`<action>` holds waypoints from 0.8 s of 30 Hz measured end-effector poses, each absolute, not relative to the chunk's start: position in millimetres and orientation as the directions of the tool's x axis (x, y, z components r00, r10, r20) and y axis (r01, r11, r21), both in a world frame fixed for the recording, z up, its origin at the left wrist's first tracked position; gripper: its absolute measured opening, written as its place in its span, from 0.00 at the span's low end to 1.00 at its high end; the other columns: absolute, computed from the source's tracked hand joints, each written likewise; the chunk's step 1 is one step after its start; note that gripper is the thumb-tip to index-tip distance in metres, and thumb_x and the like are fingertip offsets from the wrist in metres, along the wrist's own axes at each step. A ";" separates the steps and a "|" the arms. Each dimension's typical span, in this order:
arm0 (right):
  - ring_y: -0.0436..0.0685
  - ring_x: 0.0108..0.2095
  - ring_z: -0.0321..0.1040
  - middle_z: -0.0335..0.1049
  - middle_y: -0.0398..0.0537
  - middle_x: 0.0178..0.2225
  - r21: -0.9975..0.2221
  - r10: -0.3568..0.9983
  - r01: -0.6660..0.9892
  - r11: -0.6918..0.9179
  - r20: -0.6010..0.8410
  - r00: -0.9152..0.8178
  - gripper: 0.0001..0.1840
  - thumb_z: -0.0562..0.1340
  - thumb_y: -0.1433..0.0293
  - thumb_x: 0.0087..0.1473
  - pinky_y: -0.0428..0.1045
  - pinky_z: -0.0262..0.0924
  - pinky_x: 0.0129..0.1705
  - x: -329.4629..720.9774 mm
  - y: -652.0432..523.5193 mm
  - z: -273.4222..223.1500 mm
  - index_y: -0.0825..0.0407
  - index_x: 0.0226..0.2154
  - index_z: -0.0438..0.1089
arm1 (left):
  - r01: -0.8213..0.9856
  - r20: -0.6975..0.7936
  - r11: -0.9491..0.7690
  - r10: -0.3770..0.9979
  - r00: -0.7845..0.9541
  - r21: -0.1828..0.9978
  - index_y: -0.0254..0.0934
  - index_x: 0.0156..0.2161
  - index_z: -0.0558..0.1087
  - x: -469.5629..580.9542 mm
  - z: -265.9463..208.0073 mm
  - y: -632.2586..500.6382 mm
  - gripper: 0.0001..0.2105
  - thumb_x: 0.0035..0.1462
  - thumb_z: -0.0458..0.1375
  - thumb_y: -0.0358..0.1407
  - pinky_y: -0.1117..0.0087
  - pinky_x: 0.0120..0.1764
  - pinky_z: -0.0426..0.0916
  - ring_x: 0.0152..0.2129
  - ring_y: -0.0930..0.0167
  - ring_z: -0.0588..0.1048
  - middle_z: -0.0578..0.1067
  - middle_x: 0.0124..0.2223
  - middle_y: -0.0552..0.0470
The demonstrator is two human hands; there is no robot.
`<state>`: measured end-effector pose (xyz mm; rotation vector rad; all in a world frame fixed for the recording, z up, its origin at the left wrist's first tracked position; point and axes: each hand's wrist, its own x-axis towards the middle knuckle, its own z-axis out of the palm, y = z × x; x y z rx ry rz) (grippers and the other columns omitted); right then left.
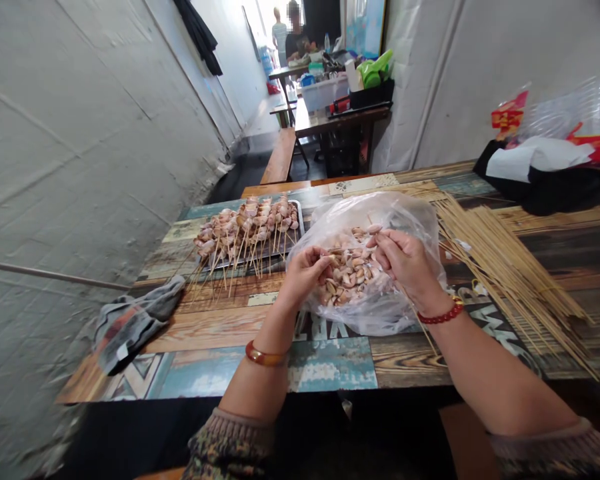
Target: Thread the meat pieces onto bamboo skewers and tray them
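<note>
A clear plastic bag (380, 323) lies opened out on the table, with many small pinkish-brown pieces of meat (353, 272) in it. Over the bag, my right hand (410, 263) is closed around a thin bamboo skewer (421, 327), whose lower end sticks out below the palm. One piece of meat (375, 229) sits near the skewer's tip, by my fingertips. My left hand (304, 272) pinches another small piece (331, 258) above the pile. Finished-looking meat skewers (253, 223) are heaped on a metal tray (301, 215) at the left.
Loose bamboo skewers (510, 260) are spread on the right of the plank-patterned table (325, 370). A grey cloth (140, 320) rests near the left edge. Black and red bags (545, 177) occupy the far right corner. Behind stand a bench (279, 157), a laden table (320, 121) and two people.
</note>
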<state>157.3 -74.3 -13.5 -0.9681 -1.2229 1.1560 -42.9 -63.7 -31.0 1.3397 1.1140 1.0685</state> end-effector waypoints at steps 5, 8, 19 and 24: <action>0.43 0.12 0.44 0.52 0.34 0.13 -0.986 0.981 -0.073 0.151 0.158 -0.114 0.15 0.57 0.60 0.58 0.42 0.38 0.14 151.8 -78.7 -13.9 0.54 0.28 0.69 | -0.195 -0.049 0.082 0.985 0.167 0.977 0.31 0.34 0.73 -40.7 -25.4 -67.4 0.14 0.47 0.66 0.41 0.76 0.23 0.67 0.20 0.75 0.74 0.78 0.28 0.49; 0.43 0.12 0.45 0.51 0.34 0.13 -0.987 0.978 -0.056 0.149 0.155 -0.140 0.16 0.57 0.60 0.57 0.42 0.38 0.14 148.7 -79.7 -13.9 0.54 0.26 0.68 | -0.298 -0.093 0.138 0.983 0.160 0.944 0.29 0.37 0.75 -39.9 -23.8 -67.7 0.15 0.45 0.67 0.38 0.75 0.29 0.72 0.24 0.74 0.77 0.80 0.31 0.46; 0.45 0.13 0.46 0.51 0.34 0.13 -0.989 0.943 0.087 0.121 0.087 -0.322 0.17 0.54 0.60 0.60 0.43 0.41 0.16 143.1 -79.2 -32.1 0.54 0.29 0.69 | -0.451 -0.130 0.182 0.981 0.143 0.874 0.30 0.35 0.72 -34.0 -21.0 -71.6 0.16 0.41 0.71 0.33 0.75 0.36 0.74 0.31 0.71 0.80 0.81 0.34 0.46; 0.45 0.14 0.49 0.53 0.35 0.13 -0.972 0.925 0.168 0.167 0.096 -0.367 0.17 0.54 0.61 0.60 0.43 0.46 0.17 137.7 -80.7 -38.1 0.54 0.29 0.70 | -0.455 -0.123 0.171 0.983 0.134 0.874 0.33 0.34 0.67 -33.4 -24.7 -71.4 0.18 0.42 0.71 0.36 0.72 0.35 0.75 0.31 0.70 0.80 0.80 0.33 0.48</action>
